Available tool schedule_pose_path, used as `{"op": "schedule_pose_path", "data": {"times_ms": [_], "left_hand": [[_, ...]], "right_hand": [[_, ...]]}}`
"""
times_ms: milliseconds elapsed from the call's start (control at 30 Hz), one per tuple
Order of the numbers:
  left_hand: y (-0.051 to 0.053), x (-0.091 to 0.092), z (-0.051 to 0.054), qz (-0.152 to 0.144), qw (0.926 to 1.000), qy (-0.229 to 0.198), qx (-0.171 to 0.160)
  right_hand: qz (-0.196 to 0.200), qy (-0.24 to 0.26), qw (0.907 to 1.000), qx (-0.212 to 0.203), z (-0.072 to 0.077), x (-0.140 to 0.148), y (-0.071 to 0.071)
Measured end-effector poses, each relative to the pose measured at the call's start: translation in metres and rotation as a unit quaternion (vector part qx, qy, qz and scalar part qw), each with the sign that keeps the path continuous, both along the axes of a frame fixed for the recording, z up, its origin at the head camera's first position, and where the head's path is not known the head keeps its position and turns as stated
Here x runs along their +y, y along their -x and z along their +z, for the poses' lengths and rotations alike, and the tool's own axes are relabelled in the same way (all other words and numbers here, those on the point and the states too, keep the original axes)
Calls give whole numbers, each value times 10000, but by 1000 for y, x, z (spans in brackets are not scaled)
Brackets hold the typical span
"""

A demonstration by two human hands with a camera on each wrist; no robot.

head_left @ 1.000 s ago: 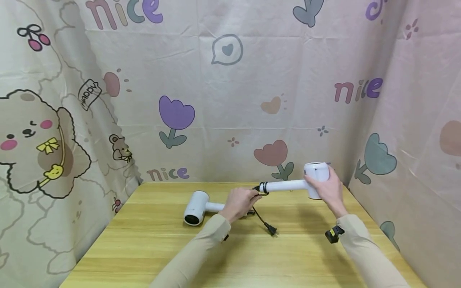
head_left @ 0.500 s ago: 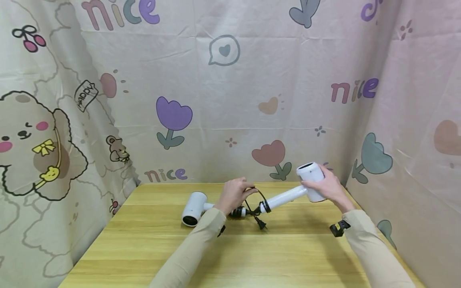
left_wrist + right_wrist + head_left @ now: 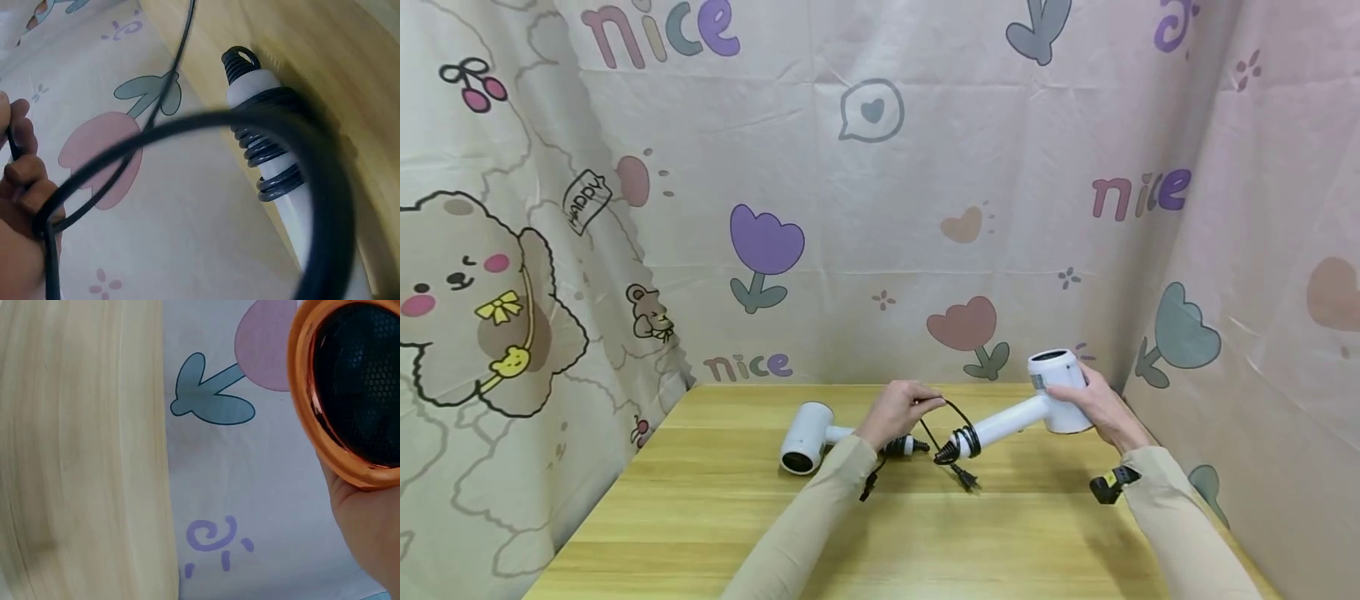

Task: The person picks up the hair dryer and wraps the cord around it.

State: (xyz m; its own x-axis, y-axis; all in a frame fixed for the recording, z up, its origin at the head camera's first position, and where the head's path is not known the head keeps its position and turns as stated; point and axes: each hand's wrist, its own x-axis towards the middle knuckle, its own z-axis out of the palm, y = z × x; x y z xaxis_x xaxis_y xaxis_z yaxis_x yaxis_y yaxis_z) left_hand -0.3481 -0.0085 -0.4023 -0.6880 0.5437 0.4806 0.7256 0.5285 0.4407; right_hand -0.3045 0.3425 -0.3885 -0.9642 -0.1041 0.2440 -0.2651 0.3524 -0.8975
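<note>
My right hand [image 3: 1105, 408] grips a white hair dryer [image 3: 1058, 392] by its barrel, above the right of the table. Its handle slopes down to the left, with black cord [image 3: 967, 439] wound round the end. In the right wrist view the barrel shows an orange rim [image 3: 303, 394] around dark mesh. Between thumb and fingers, my left hand [image 3: 898, 412] pinches a stretch of that cord, which arcs over to the handle. The plug [image 3: 964, 478] dangles below. A second white hair dryer [image 3: 807, 437] lies left of centre, its handle partly hidden behind my left hand.
The wooden table [image 3: 715, 517] meets patterned cloth [image 3: 865, 208] at the back, with more cloth at both sides. The lying dryer's cord-wrapped handle [image 3: 287, 206] is close beneath the left wrist. Another black cord end [image 3: 868, 485] shows by the left cuff.
The held dryer's handle has tipped from level to sloping down left. My left hand has moved off the handle end, drawing a loop of cord away from it.
</note>
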Motion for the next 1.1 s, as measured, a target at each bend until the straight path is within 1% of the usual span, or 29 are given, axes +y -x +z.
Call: {"op": "schedule_pose_path", "data": {"times_ms": [100, 200, 300, 467, 533, 567, 667, 800, 933, 1033, 1100], "left_hand": [[-1, 2, -4, -208, 9987, -102, -448], [-3, 4, -9, -326, 9955, -228, -856], [-5, 6, -13, -324, 9934, -287, -1060], [-9, 11, -14, -236, 9949, -251, -949], [-10, 12, -14, -198, 9949, -327, -929], [-10, 12, -13, -181, 9944, -402, -960], [-9, 11, -12, -112, 9943, -614, -867], [-5, 6, -12, -48, 9931, -996, -622], [-4, 1, -13, 17, 9897, -1300, -594], [-4, 0, -13, 82, 9904, -1265, -545], [-4, 0, -13, 133, 9932, -1079, -421]], "right_hand": [[-29, 364, 9992, 135, 0, 1, -2], [-205, 713, 9971, 196, 0, 2, -2], [-485, 1063, 9931, 54, -3, 4, -3], [-800, 1661, 9819, -424, -10, 5, -3], [-903, 1849, 9767, -611, -12, 5, -2], [-963, 1899, 9746, -692, -13, 5, -1], [-1121, 2137, 9666, -864, -15, 3, 0], [-1182, 2376, 9588, -1014, -13, -2, 3], [-1226, 2510, 9532, -1154, -12, -7, 5], [-1330, 2656, 9463, -1274, -12, -11, 6], [-1459, 2728, 9411, -1363, -11, -14, 6]]}}
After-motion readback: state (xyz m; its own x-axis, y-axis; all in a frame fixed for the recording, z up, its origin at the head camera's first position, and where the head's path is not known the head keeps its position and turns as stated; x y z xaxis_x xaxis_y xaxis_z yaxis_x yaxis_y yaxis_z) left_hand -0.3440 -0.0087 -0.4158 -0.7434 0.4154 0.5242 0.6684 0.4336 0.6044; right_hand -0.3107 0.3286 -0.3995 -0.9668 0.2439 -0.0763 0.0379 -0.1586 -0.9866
